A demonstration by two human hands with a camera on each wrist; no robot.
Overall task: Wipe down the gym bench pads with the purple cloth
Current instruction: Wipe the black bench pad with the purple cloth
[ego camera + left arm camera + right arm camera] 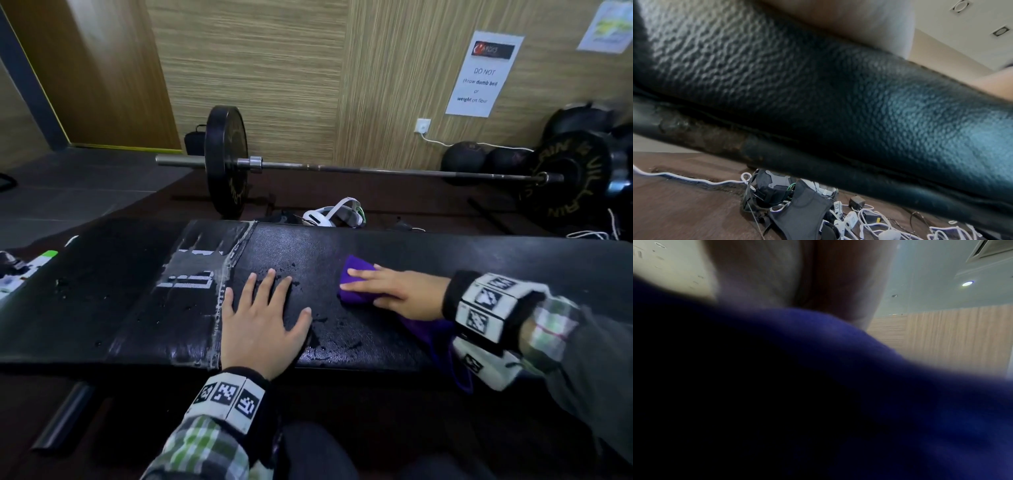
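Purple cloth, bunched, lies on the black padded bench, pressed under the right hand's straight fingers. The left hand rests flat with fingers spread, toward nine o'clock of it, where droplets on the pad lie between them.

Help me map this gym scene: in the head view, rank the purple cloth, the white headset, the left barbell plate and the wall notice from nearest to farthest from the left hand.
From the left hand, flat on the bench pad:
1. purple cloth, just right, under the right hand.
2. white headset, on the floor behind the bench.
3. left barbell plate, farther back.
4. wall notice, up right.
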